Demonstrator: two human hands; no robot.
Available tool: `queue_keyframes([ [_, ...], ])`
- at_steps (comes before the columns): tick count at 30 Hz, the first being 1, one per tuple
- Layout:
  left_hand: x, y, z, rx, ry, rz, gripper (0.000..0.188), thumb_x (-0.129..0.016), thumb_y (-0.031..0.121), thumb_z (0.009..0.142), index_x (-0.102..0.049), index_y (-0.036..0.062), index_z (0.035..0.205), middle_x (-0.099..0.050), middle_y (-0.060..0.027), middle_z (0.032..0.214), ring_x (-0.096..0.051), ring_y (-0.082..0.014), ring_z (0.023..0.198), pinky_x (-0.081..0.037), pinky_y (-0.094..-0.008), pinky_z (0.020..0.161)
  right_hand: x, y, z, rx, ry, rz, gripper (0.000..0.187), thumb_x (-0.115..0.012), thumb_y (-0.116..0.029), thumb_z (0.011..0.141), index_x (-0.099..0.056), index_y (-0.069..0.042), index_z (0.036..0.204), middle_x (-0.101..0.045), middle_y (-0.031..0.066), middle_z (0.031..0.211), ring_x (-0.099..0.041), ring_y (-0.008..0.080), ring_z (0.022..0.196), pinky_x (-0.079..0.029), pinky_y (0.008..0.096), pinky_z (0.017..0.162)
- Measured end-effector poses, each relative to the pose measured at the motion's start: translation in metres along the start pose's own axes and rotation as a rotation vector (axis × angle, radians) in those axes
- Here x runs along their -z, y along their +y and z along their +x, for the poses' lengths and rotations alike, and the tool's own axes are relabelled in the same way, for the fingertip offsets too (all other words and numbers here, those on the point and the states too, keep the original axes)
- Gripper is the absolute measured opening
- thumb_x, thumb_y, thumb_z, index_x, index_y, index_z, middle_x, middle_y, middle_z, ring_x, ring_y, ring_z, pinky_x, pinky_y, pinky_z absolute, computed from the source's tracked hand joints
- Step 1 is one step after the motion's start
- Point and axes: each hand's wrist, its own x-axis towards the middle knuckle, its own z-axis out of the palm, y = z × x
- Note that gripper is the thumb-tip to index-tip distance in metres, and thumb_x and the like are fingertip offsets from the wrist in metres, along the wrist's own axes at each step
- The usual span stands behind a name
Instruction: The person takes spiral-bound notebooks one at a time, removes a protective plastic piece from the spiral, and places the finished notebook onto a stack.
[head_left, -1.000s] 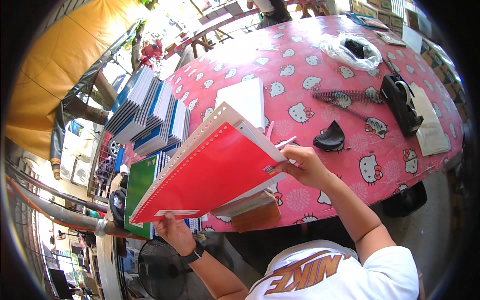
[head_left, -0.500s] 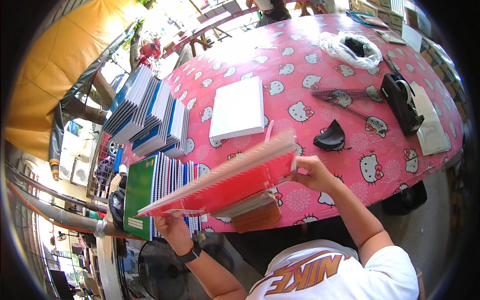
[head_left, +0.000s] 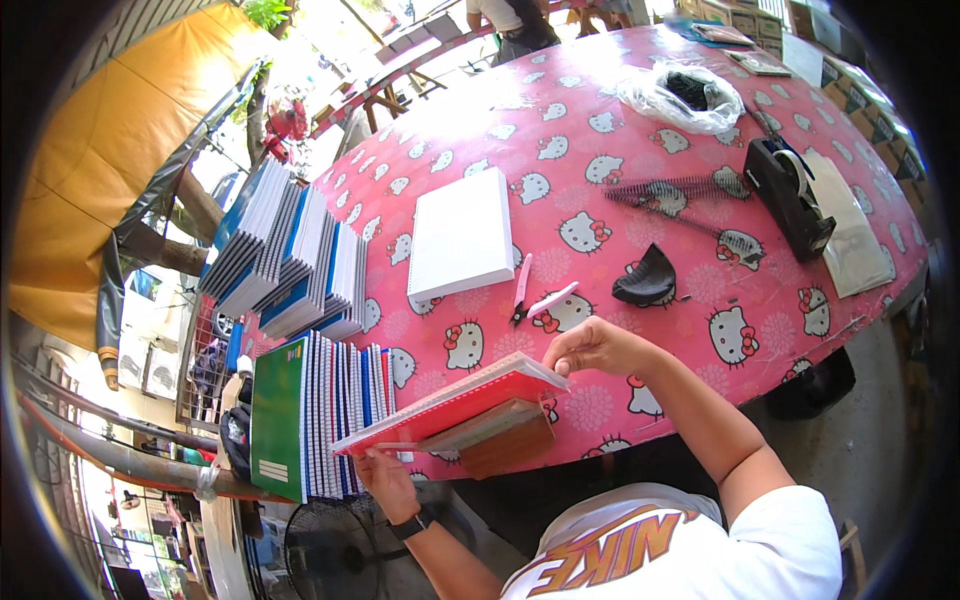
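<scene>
A red spiral-bound notebook (head_left: 450, 410) is held tilted above the near edge of the table, its cover toward me and its page edges up. My left hand (head_left: 386, 482) pinches its lower left corner. At the opposite end, my right hand (head_left: 598, 350) has thumb and fingers closed on the upper right corner. Just beyond the notebook lie pink-handled cutters (head_left: 522, 292), jaws toward me. A brown block-like piece (head_left: 512, 450) sits partly hidden under the notebook. Left of it, a row of spiral notebooks with a green cover (head_left: 278, 420) stands by my left hand.
A white-paged pad (head_left: 460, 235) lies mid-table. Blue-and-white notebook stacks (head_left: 290, 255) rise at the left. Rightward are black spiral coils (head_left: 690, 190), a black curved piece (head_left: 646, 278), a tape dispenser (head_left: 785, 200) and a plastic bag (head_left: 690, 98). A fan (head_left: 335, 550) stands below the table edge.
Both hands have brought the red notebook lower and closer to the table edge, and it looks foreshortened. The pink-handled cutters, mostly covered before, now show fully.
</scene>
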Motion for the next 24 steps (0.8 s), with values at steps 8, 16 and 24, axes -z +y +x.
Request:
queue_keyframes([
  [8, -0.028, 0.004, -0.001, -0.029, -0.023, -0.025, 0.024, -0.055, 0.022, 0.091, -0.051, 0.0065, 0.108, -0.06, -0.0074, 0.102, -0.056, -0.016, 0.088, -0.044, -0.0327, 0.081, -0.007, 0.045, 0.02, 0.037, -0.147, 0.365, 0.028, -0.061, -0.027, 0.087, -0.064, -0.001, 0.095, -0.063, 0.0001, 0.086, -0.056, 0.0077, 0.079, -0.045, 0.026, 0.075],
  [16, -0.022, 0.001, 0.0, -0.025, 0.009, -0.024, 0.022, -0.054, 0.022, 0.092, -0.051, 0.0081, 0.109, -0.059, -0.0057, 0.103, -0.055, -0.0141, 0.09, -0.043, -0.0313, 0.081, -0.017, 0.051, 0.018, -0.076, -0.213, 0.53, 0.027, -0.061, -0.028, 0.087, -0.063, -0.002, 0.095, -0.062, -0.0012, 0.082, -0.054, 0.0064, 0.076, -0.044, 0.0243, 0.071],
  [24, -0.029, 0.0, -0.001, -0.018, 0.005, -0.003, 0.022, -0.054, 0.021, 0.092, -0.051, 0.0076, 0.108, -0.058, -0.0049, 0.105, -0.054, -0.0136, 0.092, -0.042, -0.0309, 0.083, -0.022, 0.054, 0.014, -0.041, -0.245, 0.544, 0.032, -0.062, -0.031, 0.085, -0.063, -0.001, 0.096, -0.059, -0.0024, 0.079, -0.051, 0.0048, 0.075, -0.043, 0.0221, 0.068],
])
